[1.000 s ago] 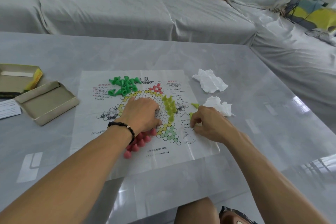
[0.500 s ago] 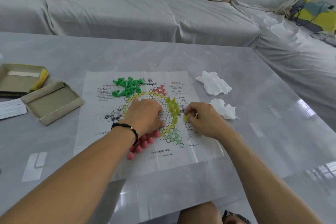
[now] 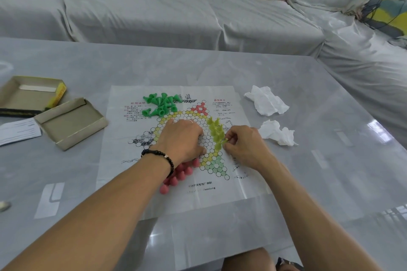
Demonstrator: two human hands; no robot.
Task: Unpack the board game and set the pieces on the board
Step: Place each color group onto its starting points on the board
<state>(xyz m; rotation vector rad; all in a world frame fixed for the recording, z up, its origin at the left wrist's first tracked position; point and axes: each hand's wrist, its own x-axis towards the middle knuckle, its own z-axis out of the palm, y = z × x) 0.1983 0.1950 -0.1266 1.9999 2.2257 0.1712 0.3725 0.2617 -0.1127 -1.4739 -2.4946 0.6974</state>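
On the paper board (image 3: 220, 191), small print reads "xiaoching".

The left hand (image 3: 180, 137) is covering the middle of the paper board (image 3: 176, 193), its fingertips out of sight; the forearm is hiding part of the pink pieces (image 3: 178, 175). The board's printed text is reading too small.

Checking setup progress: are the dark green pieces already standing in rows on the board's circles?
No, the dark green pieces lie in a loose heap on the paper board, by its far-left printed text.
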